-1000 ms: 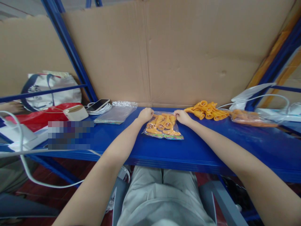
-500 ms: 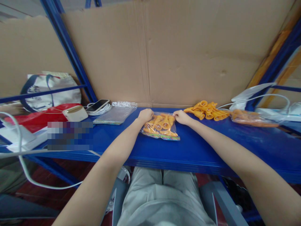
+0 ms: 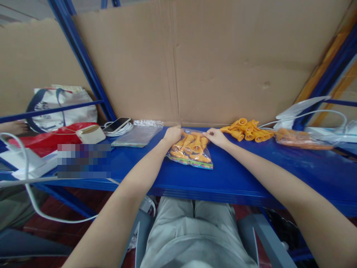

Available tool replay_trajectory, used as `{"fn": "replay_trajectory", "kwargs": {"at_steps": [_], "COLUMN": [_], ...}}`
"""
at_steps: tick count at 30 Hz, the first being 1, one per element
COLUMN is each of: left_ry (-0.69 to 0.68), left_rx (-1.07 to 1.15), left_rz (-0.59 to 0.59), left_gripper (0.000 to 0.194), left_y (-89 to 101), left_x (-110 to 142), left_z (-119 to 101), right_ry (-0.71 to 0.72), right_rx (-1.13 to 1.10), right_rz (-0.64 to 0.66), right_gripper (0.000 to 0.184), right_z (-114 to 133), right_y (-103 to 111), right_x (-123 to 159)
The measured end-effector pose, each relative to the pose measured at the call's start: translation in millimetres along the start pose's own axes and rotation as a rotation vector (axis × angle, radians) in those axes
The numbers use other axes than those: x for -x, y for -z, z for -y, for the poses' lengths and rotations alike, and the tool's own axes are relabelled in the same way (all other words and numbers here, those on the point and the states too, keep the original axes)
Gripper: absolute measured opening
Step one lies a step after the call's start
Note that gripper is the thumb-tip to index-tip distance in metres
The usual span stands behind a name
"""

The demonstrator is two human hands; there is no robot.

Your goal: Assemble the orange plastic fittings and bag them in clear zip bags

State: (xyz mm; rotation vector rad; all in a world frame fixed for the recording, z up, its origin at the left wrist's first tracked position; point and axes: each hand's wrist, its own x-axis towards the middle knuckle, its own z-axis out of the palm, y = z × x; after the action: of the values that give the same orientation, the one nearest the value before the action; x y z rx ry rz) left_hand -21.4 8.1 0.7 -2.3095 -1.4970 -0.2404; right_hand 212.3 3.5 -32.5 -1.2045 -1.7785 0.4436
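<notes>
In the middle of the blue table (image 3: 237, 175) lies a clear plastic bag (image 3: 204, 160) with a colourful printed strip along its near edge. Several orange trumpet-shaped plastic pieces (image 3: 196, 144) show through it. My left hand (image 3: 173, 134) is closed on the bag's far left corner, its fingertips partly hidden. At the far right corner, my right hand (image 3: 216, 137) pinches the film between thumb and forefinger. Just right of that hand is a loose pile of the same orange pieces (image 3: 248, 130).
A filled clear bag (image 3: 302, 138) lies far right by a white cable. On the left are flat clear bags (image 3: 138, 134), a phone (image 3: 118, 125) on a coiled cable, and a red item (image 3: 44, 139). A cardboard sheet (image 3: 178, 63) stands behind; blue posts flank it.
The bag's near edge has shifted slightly toward me and the bag lies flatter. My left hand has moved up a little; my right hand has turned slightly and shifted at its corner.
</notes>
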Motion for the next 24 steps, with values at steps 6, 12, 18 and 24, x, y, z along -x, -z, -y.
{"fn": "replay_trajectory", "kwargs": {"at_steps": [6,12,18,24], "left_ry": [-0.053,-0.139,-0.285,-0.322], "left_rx": [0.043,0.053,0.068,0.065], "left_rz": [-0.084,-0.176,-0.245,-0.243], "left_gripper": [0.032,0.031,0.031,0.031], "left_y": [4.2,11.8,8.5,8.0], "left_x": [1.3,4.3,2.2,2.7], "left_z": [-3.9,-13.1,-16.3,-22.7], "right_ry": [-0.162,-0.299,-0.273,-0.446], "right_rx": [-0.244,-0.273,-0.292,-0.539], "right_rz": [0.095,0.434,0.442,0.507], "right_gripper": [0.033,0.035,0.027,0.013], "right_z": [9.9,25.7,32.8,49.5], "right_y": [7.6,34.8,34.1,15.9], "right_x": [-2.5,1.4,4.8,18.5]}}
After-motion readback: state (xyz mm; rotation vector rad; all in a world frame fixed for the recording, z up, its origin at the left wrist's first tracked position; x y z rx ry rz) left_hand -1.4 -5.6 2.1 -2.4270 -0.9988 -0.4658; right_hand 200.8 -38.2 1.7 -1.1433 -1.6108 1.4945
